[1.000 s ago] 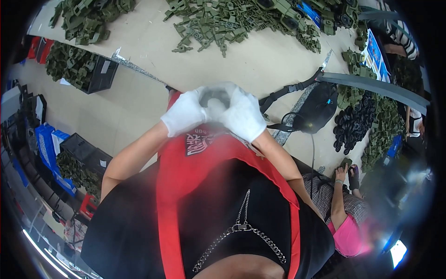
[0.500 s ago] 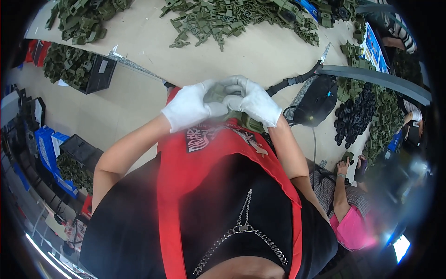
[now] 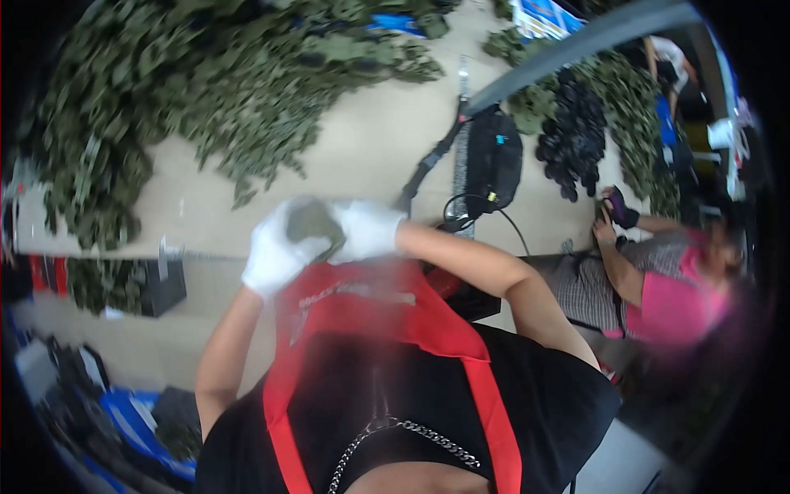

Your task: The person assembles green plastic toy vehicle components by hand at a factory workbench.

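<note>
Both my hands wear white gloves and meet in front of my chest, above my red apron [image 3: 370, 321]. My left hand [image 3: 276, 255] and my right hand [image 3: 366, 229] are closed together on a small olive-green piece [image 3: 314, 224], which shows between the gloves. Much of the piece is hidden by my fingers, and the picture is blurred. A large heap of similar green pieces [image 3: 206, 90] lies on the beige table [image 3: 362, 148] beyond my hands.
A black bag [image 3: 494, 160] with a strap and cable lies on the table right of my hands. A pile of black parts [image 3: 576, 136] and more green pieces sit further right. Another person in a pink top [image 3: 675, 305] sits at the right. A dark bin [image 3: 160, 284] stands at the left.
The view has swung, so the green heap now fills the upper left. My hands stay together on the green piece and have shifted slightly left in the picture.
</note>
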Demonstrator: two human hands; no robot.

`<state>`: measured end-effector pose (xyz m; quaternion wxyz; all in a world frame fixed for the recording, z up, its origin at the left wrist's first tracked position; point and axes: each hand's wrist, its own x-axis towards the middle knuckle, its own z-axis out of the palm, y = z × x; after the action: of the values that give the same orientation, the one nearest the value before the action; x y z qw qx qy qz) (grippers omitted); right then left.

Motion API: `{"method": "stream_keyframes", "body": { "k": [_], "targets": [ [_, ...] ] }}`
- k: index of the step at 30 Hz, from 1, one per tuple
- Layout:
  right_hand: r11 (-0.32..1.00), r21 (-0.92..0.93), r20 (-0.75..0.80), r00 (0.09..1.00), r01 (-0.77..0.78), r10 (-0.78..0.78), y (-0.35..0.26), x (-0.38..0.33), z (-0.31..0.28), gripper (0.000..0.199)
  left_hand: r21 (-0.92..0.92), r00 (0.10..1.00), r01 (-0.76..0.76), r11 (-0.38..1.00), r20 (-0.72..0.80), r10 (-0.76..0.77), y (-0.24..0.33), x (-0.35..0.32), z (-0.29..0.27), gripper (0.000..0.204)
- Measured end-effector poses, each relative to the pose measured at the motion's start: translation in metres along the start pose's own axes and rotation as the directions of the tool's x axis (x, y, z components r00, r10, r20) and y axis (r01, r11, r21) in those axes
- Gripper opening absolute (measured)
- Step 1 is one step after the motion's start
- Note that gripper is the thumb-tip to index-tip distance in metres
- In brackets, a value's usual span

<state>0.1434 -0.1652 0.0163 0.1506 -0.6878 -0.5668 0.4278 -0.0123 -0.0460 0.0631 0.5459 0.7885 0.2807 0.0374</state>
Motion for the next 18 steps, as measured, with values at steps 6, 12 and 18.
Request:
{"method": "stream_keyframes", "body": {
  "k": [6, 12, 18],
  "targets": [
    [0.971, 0.230, -0.125, 0.988, -0.061, 0.091, 0.034, 0.033, -0.005, 0.060, 0.063, 0.988, -0.041, 0.997, 0.151, 0.031, -0.032, 0.075, -0.002, 0.061],
    [0.312, 0.900, -0.425, 0.770, 0.304, 0.477, 0.190, 0.051, -0.195, 0.029, -0.024, 0.877, -0.107, 0.994, -0.472, 0.083, -0.035, 0.103, -0.015, 0.084],
    [0.215, 0.623, -0.578, 0.257, 0.752, 0.775, 0.309, 0.026, -0.320, 0.055, -0.220, 0.248, 0.464, 0.858, -0.897, -0.365, -0.166, 0.073, -0.135, 0.069]
  ]
}}
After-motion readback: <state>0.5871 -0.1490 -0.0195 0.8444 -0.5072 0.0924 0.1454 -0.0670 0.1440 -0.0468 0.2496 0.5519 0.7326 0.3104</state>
